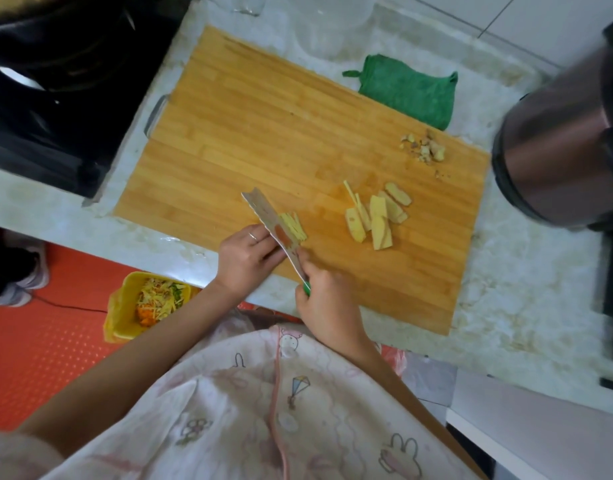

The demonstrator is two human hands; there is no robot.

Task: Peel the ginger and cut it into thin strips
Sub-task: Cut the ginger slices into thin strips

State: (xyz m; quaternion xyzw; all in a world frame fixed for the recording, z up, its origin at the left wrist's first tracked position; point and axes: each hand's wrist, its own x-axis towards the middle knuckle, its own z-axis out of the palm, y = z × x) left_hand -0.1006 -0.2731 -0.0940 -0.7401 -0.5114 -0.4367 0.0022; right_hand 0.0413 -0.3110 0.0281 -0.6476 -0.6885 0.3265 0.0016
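A wooden cutting board (263, 126) lies on the marble counter. Near its front edge a small heap of thin ginger strips (294, 225) sits against the knife blade (274, 226). My right hand (327, 306) grips the knife's green handle (307, 288). My left hand (248, 256), with a ring on one finger, rests its fingers against the blade's left face. Several flat ginger slices (378, 218) lie fanned out right of the middle. A pile of ginger peel and trimmings (424, 148) sits at the board's far right corner.
A green cloth (410, 90) lies behind the board. A dark metal pot (558, 147) stands at the right, and clear containers (329, 26) at the back. A black stove (55, 81) is left of the board. A yellow bin (144, 306) of vegetable scraps stands on the orange floor.
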